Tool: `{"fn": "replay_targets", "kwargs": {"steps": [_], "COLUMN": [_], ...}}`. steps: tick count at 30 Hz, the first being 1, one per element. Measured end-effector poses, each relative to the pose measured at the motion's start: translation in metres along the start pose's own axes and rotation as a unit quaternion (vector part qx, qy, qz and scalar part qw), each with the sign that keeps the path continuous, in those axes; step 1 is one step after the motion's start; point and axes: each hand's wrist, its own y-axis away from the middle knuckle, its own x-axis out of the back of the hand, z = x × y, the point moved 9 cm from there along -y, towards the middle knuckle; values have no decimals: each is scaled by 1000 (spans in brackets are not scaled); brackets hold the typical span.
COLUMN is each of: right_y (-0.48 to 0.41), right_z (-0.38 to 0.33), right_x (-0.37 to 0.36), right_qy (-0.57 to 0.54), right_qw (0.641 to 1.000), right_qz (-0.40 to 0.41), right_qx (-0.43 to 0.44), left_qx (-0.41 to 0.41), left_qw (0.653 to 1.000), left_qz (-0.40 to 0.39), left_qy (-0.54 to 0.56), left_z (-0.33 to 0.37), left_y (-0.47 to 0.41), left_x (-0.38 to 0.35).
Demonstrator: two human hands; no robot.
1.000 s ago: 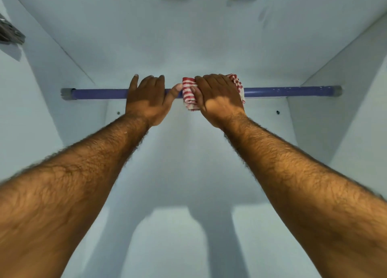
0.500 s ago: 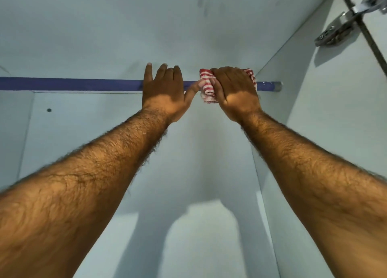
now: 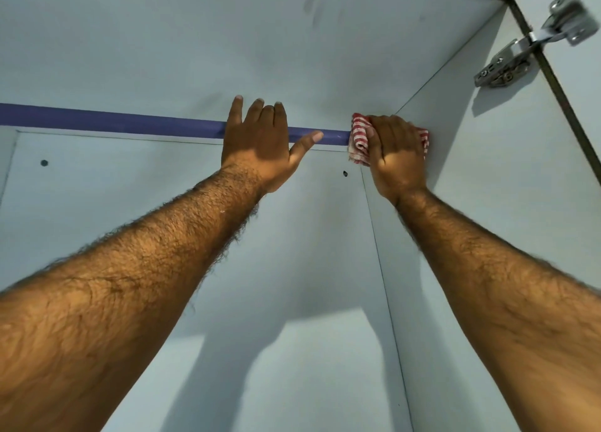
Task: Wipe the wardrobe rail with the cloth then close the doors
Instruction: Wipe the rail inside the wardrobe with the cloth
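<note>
A blue wardrobe rail (image 3: pixel 113 122) runs across the upper part of the pale wardrobe interior. My right hand (image 3: pixel 395 155) is shut on a red-and-white striped cloth (image 3: pixel 359 139), wrapped around the rail at its right end, against the right side panel. My left hand (image 3: pixel 260 142) rests over the rail just to the left, fingers extended and thumb spread out, not gripping. The rail's right end is hidden by the cloth and hand.
The right side panel (image 3: pixel 471 204) meets the open right door, where a metal hinge (image 3: pixel 533 41) is fixed at the upper right. Two small dark holes (image 3: pixel 44 162) mark the back panel below the rail.
The cloth and my right hand have slid right along the rail to its end at the side panel. My left hand followed and its fingers opened out. The view turned right.
</note>
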Motion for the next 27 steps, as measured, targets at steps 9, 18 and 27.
{"fn": "replay_targets", "kwargs": {"steps": [9,18,27], "right_y": [4,-1,-2], "right_z": [-111,-232,-329], "right_x": [-11,-17,-21], "right_qy": [-48,-76,-106], "right_qw": [999,995,989], "right_qz": [13,3,-11], "right_qx": [23,70,101], "left_qx": [40,112,188], "left_qw": [999,994,980], "left_qz": [11,4,15], "left_qy": [-17,-18,-60], "left_z": [-58,-181,-300], "left_y": [24,65,104], "left_x": [9,33,55]}}
